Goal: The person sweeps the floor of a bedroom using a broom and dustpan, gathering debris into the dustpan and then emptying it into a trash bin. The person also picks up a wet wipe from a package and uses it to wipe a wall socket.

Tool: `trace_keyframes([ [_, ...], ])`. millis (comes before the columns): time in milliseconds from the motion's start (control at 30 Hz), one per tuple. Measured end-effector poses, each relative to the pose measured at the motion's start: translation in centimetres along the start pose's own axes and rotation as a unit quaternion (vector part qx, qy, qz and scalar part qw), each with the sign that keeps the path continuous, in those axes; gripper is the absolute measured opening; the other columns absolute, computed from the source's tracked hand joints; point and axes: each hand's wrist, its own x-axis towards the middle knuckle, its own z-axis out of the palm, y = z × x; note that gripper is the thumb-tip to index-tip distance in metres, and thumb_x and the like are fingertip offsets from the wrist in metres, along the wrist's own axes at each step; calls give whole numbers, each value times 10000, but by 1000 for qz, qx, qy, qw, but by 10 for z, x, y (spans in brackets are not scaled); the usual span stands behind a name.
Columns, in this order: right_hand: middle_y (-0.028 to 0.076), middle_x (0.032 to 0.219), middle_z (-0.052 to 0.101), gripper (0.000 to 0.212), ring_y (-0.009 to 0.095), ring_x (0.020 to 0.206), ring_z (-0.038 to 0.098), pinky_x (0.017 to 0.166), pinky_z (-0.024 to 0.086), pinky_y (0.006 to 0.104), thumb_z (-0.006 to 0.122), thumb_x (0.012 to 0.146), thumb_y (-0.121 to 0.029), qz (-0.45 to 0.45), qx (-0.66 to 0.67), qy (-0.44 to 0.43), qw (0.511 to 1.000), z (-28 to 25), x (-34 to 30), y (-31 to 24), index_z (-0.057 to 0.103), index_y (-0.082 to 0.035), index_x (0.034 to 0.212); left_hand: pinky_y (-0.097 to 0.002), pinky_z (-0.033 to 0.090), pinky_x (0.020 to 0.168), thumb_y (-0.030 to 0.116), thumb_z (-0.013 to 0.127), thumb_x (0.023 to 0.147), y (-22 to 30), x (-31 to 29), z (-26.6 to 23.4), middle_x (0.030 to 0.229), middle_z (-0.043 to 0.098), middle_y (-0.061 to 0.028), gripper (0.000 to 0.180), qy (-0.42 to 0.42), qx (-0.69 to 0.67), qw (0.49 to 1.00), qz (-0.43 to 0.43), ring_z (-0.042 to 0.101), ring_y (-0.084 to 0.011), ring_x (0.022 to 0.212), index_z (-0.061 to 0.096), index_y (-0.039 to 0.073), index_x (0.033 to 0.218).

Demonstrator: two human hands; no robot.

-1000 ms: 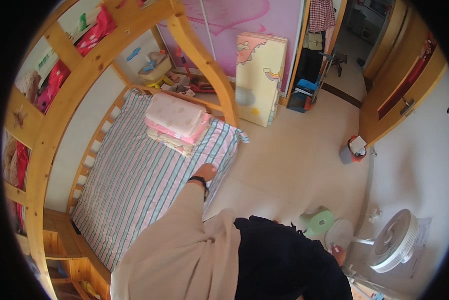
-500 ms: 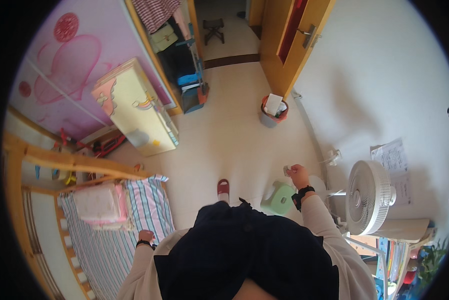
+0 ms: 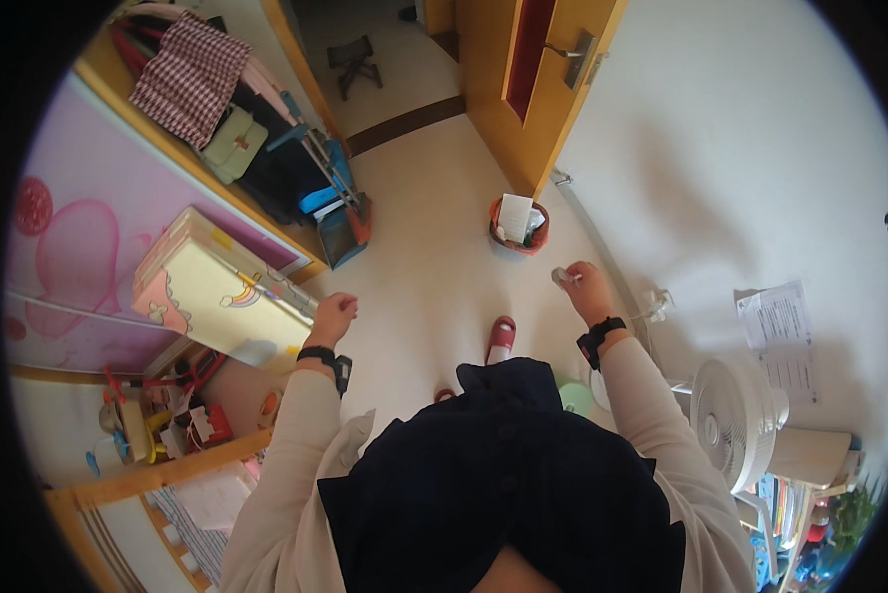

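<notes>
Right hand [image 3: 590, 290]: a small pale object [image 3: 562, 278] is pinched at the fingertips; its kind cannot be told
Small pale object: held over the floor [image 3: 424, 247], near but apart from the lined waste bin [image 3: 510, 254] standing by the lower edge of the door [image 3: 552, 128]
Left hand [image 3: 335, 314]: loosely curled, nothing seen in it; now shown by the right edge of the folded play mat [image 3: 216, 287], no longer over the bed
Green stool [image 3: 576, 398]: now mostly covered
Carrying: the object is brought forward, not yet set down

Cream sleeves [image 3: 637, 387], black wristbands [image 3: 594, 341]
</notes>
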Motion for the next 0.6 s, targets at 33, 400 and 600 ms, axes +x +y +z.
trace_keyframes([
  [33, 164, 873, 605, 157, 337, 803, 599, 706, 489, 400, 702, 742, -148, 0, 0, -12, 1000, 4, 18, 0, 628, -31, 817, -273, 514, 661, 97, 611, 832, 23, 20, 6, 814, 667, -101, 186, -16, 21, 999, 32, 657, -164, 717, 635, 6, 993],
  [400, 159, 926, 601, 213, 322, 831, 612, 752, 512, 383, 659, 730, -112, 11, 19, -92, 996, 73, 207, 54, 642, -25, 924, -278, 502, 702, 110, 615, 833, 204, 206, 77, 840, 666, -105, 196, -116, -2, 987, 115, 637, -180, 752, 639, -1, 993],
  [600, 177, 1076, 580, 306, 332, 940, 599, 835, 491, 378, 664, 746, -150, 43, -5, -185, 982, 51, 264, 71, 640, -24, 1023, -264, 493, 685, 109, 612, 857, 246, 271, 91, 820, 649, -60, 211, -175, 16, 973, 150, 616, -136, 734, 623, -1, 1036],
])
